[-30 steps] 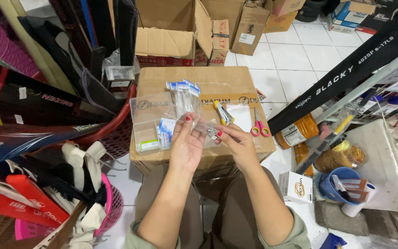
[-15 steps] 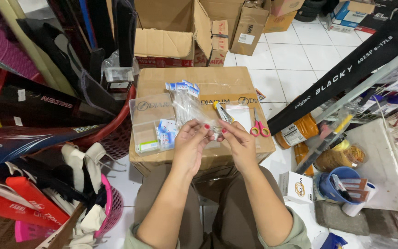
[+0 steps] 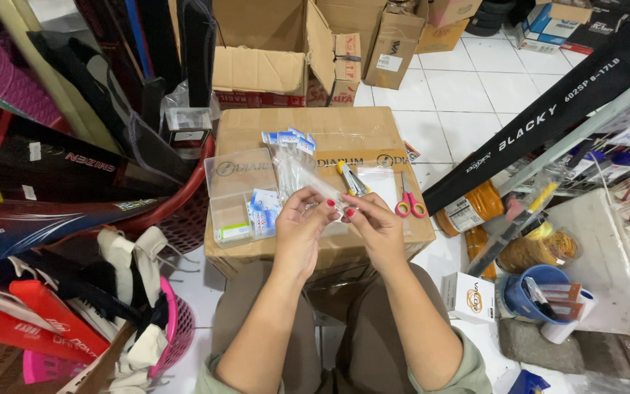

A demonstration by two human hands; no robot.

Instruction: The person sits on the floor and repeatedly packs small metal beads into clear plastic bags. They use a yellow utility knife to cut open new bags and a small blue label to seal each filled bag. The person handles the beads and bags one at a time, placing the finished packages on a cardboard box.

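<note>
My left hand (image 3: 302, 225) and my right hand (image 3: 372, 222) meet over a closed cardboard box (image 3: 344, 125) that serves as a work surface. Both pinch a small clear plastic bag (image 3: 313, 182) that slants up to the left from my fingertips. More clear packets with blue and white headers (image 3: 289, 140) lie just behind it. A clear compartment case (image 3: 236, 191) with small blue and white items sits left of my left hand. A yellow-handled cutter (image 3: 349, 177) and red-handled scissors (image 3: 407, 201) lie right of my hands.
A red basket (image 3: 184, 211) with dark long bags stands at the left, a pink basket (image 3: 176, 328) below it. Open cardboard boxes (image 3: 271, 66) stand behind. A long black case (image 3: 548, 117) leans at the right over jars, a blue cup (image 3: 530, 292) and a small white box (image 3: 468, 298).
My hands have drawn closer together and slightly nearer to me, and the clear bag now slants up-left from my fingertips instead of lying spread between both hands.
</note>
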